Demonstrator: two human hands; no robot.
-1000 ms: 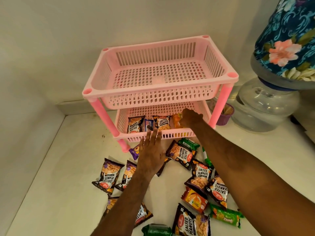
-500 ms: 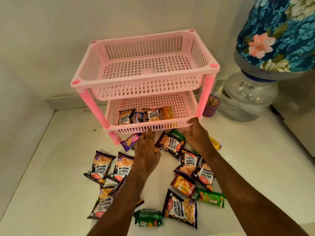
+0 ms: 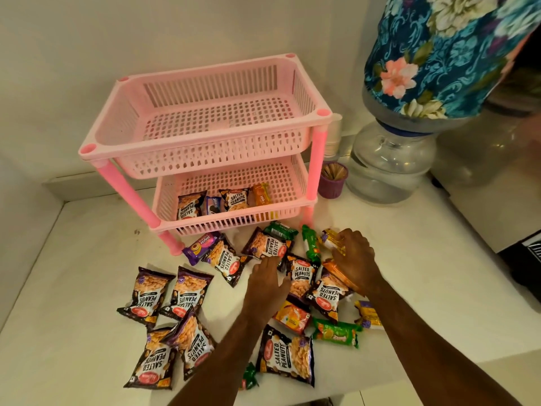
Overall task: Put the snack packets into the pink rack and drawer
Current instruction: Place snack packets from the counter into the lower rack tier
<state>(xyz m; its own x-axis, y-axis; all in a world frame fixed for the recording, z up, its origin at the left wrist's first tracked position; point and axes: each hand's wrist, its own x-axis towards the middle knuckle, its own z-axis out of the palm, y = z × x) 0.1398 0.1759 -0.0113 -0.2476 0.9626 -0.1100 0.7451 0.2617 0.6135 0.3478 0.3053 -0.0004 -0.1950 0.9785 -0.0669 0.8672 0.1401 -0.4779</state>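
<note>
The pink rack point(image 3: 202, 148) stands at the back of the white counter. Its top tier is empty. Its lower tier point(image 3: 240, 222) holds two salted peanuts packets point(image 3: 235, 199), a blue biscuit pack point(image 3: 213, 206) and an orange pack point(image 3: 261, 194). Several snack packets lie scattered in front of it. My left hand point(image 3: 268, 284) lies flat and open, fingertips touching a salted peanuts packet point(image 3: 268, 244). My right hand point(image 3: 355, 259) curls its fingers and thumb on a yellow snack packet point(image 3: 329, 240) at the pile's right edge.
A purple cup of toothpicks point(image 3: 332, 180) stands just right of the rack. Beside it is a clear water jar point(image 3: 386, 165) under a floral-covered bottle point(image 3: 439, 54). Walls close the left and back. The counter's front edge point(image 3: 380, 373) runs below the pile.
My right hand has come out of the rack's lower tier and dropped onto the yellow packet. My left hand has drawn back from the rack's front to the pile.
</note>
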